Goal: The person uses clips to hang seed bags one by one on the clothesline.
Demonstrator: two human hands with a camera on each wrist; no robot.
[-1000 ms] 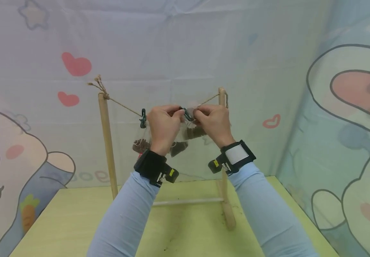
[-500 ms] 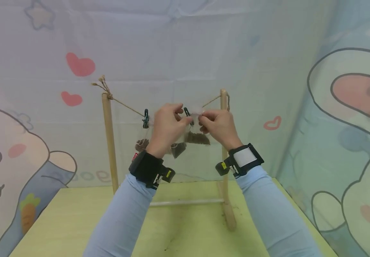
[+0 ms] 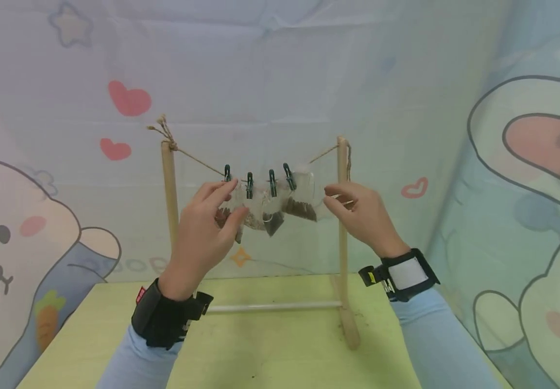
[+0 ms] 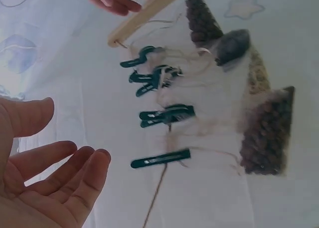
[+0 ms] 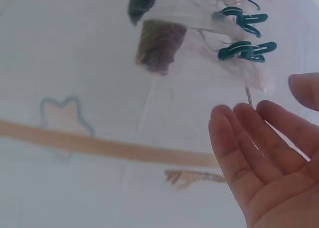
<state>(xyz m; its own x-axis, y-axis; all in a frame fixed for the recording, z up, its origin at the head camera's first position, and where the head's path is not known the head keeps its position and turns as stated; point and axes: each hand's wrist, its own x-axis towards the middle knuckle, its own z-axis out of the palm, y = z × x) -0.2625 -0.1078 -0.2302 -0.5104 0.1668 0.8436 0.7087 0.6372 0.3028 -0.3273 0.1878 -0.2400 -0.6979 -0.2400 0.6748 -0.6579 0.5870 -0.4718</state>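
Several dark green clothespins [image 3: 272, 182] stand in a row on a sagging twine line [image 3: 197, 160]. Tea bags hang below them; the rightmost tea bag [image 3: 301, 209] has brown contents and hangs tilted under a leaning clothespin [image 3: 289, 176]. Beside it hangs a darker, pyramid-shaped tea bag [image 3: 273, 222]. My left hand [image 3: 204, 235], fingers spread, holds nothing and hides part of the leftmost bags in the head view. In the left wrist view a bag of dark brown pieces [image 4: 268, 133] shows whole. My right hand [image 3: 364, 219] is relaxed and bare, right of the last bag.
Two wooden posts, left [image 3: 169, 189] and right [image 3: 342, 227], carry the twine, knotted with frayed ends at the left. A pale crossbar [image 3: 275, 306] runs low above the yellow-green table [image 3: 260, 346]. A printed cloth backdrop [image 3: 280, 81] rises behind.
Both hands have let go of the rightmost clothespin and tea bag and drawn apart, the left down and left, the right to the right. The bag now hangs from the line.
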